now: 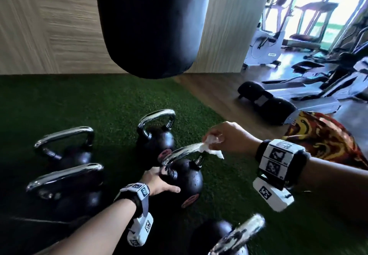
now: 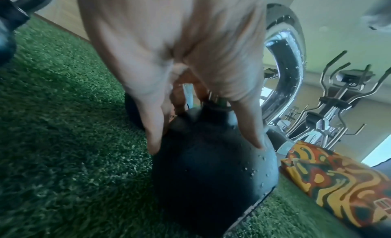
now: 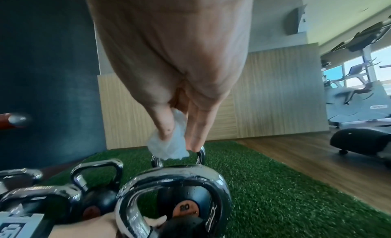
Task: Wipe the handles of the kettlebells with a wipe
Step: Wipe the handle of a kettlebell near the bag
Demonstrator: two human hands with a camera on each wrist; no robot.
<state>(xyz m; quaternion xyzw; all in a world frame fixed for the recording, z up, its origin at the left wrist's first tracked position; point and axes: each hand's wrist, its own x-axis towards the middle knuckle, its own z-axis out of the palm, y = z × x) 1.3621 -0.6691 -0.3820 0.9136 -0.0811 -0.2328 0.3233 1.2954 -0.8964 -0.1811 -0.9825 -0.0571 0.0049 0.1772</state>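
Exercise bike (image 1: 264, 47), far right: "SPORT" on its white housing.
Far kettlebell (image 3: 169, 198), orange disc (image 3: 187, 209): two digits, "20" or "80"; the first is unclear.

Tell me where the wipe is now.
In the head view, the wipe is pinched in the right hand, by the right end of a kettlebell handle.

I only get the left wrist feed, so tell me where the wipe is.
Observer: The right hand pinches the white wipe at the right end of the chrome handle of the kettlebell in your view.
Operator: Count the other kettlebells.
Observer: Four other kettlebells show on the turf in the head view.
Operator: Name what hangs overhead.
Observer: A black punching bag.
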